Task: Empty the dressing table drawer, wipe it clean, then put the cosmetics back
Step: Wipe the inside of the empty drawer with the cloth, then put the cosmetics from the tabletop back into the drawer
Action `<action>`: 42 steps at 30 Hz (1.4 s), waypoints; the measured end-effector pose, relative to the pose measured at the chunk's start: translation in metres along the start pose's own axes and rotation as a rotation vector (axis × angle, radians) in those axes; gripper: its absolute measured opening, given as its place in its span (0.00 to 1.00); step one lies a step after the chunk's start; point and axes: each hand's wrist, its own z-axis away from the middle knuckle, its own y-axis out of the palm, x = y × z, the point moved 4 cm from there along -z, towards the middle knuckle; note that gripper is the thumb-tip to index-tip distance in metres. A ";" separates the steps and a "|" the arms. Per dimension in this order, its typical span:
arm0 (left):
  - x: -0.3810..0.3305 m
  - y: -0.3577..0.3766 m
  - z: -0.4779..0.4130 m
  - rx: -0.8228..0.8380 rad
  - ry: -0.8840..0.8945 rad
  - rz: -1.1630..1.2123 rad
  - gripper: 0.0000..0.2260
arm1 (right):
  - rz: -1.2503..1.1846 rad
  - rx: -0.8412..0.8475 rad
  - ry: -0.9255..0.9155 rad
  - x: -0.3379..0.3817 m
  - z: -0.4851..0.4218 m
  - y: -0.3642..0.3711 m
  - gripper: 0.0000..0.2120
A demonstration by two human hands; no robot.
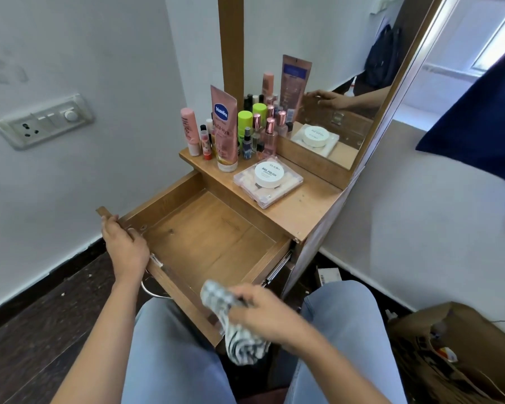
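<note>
The wooden drawer [207, 237] is pulled out and holds nothing. My left hand [126, 246] grips its front left corner. My right hand [266, 313] holds a black-and-white checked cloth [231, 325] just over the drawer's front edge, above my lap. On the dressing table top [306, 202] stand the cosmetics: a pink Vaseline tube [225, 129], a pink bottle [190, 131], green-capped bottles [245, 122], several small perfume bottles [267, 135] and a white nail polish remover tub [269, 173] on a clear flat case [286, 188].
A mirror [347, 83] stands behind the table top. A wall switch panel [45, 119] is at the left. An open cardboard box [455, 345] sits on the dark floor at the right. My knees in light jeans are under the drawer.
</note>
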 end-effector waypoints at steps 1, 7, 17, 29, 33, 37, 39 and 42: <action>0.001 0.000 0.000 0.006 0.003 0.007 0.19 | -0.188 -0.020 0.019 0.007 0.004 -0.015 0.13; 0.002 0.001 0.000 0.016 -0.014 0.019 0.19 | 0.084 -0.882 0.076 0.026 0.001 -0.132 0.11; -0.002 0.002 0.002 0.025 -0.037 0.031 0.20 | 0.273 -1.017 0.252 -0.002 -0.060 -0.164 0.22; -0.010 0.001 0.004 0.033 -0.068 0.038 0.19 | 0.459 -1.155 0.170 -0.020 -0.050 -0.151 0.27; -0.012 -0.012 0.010 -0.025 -0.137 0.123 0.17 | 0.320 -1.193 -0.313 0.005 -0.016 -0.091 0.20; -0.010 -0.021 0.025 -0.018 -0.197 0.171 0.17 | 0.419 -0.647 -0.494 0.024 -0.015 0.001 0.25; -0.008 -0.022 0.033 0.011 -0.248 0.192 0.17 | 0.587 -0.492 -0.499 0.024 -0.025 0.029 0.29; -0.012 -0.021 0.039 0.037 -0.275 0.220 0.17 | 0.694 -0.388 -0.432 0.021 -0.041 0.046 0.34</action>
